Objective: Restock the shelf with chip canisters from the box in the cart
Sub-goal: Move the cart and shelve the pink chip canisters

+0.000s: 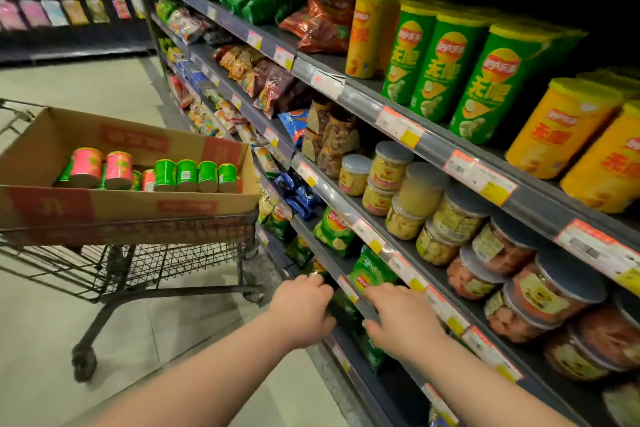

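Both bare forearms reach forward and down to the lowest visible shelves on the right. The left hand is knuckles-up with its fingers curled over at the shelf edge. A small shiny bit shows just above the fingertips, but I cannot tell whether the hand grips anything. The right hand is flat and spread, its straight fingers resting on the front rail of a low shelf, just below a green chip bag; it holds nothing.

To the left, well apart from both hands, a wire shopping cart stands on the pale tiled floor. An open cardboard box sits across its top. Inside lie short green canisters in a row and pink canisters beside them.

On the dark shelving, tall green chip canisters and yellow chip canisters stand on an upper shelf, and grey-lidded jars are stacked on the shelf beneath.
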Tool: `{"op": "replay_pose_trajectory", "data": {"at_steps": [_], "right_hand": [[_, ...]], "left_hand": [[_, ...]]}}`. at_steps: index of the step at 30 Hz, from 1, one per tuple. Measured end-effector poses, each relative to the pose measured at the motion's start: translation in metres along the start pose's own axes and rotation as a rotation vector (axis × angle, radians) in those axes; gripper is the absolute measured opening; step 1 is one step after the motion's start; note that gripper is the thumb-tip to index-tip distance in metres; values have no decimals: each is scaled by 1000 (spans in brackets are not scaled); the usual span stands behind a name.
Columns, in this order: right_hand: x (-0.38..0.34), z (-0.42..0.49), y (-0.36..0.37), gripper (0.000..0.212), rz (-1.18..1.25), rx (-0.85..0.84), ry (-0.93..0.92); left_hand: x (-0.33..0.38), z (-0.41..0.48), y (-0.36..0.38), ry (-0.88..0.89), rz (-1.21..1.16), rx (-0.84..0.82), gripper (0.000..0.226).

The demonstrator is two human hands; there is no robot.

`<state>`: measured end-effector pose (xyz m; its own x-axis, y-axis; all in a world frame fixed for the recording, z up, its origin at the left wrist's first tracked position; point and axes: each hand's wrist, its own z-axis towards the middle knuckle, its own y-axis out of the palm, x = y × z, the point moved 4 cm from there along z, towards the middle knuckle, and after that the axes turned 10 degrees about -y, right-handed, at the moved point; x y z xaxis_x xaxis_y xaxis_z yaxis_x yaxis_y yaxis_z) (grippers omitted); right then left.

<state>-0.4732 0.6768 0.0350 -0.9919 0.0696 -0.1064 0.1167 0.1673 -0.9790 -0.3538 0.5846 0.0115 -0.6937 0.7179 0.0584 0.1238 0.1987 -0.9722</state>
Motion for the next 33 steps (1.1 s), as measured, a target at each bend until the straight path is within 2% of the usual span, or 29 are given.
{"op": "replay_pose_trajectory", "data": {"at_steps": [12, 15, 30, 33], "right_hand": [[-138, 152, 10, 32, 23, -94, -130], [-168, 180, 14, 38, 37, -114, -165], [-256, 291, 17, 41, 6, -219, -352], [-274, 327, 13, 32, -4, -214, -423]], "left_hand": [[-208, -16, 15, -247, -61, -87, 43], [-250, -25, 17, -313, -72, -92, 42], [-365, -42, 31, -539, -227, -102, 46], [-394, -38, 23, -617, -223, -70, 45]]}}
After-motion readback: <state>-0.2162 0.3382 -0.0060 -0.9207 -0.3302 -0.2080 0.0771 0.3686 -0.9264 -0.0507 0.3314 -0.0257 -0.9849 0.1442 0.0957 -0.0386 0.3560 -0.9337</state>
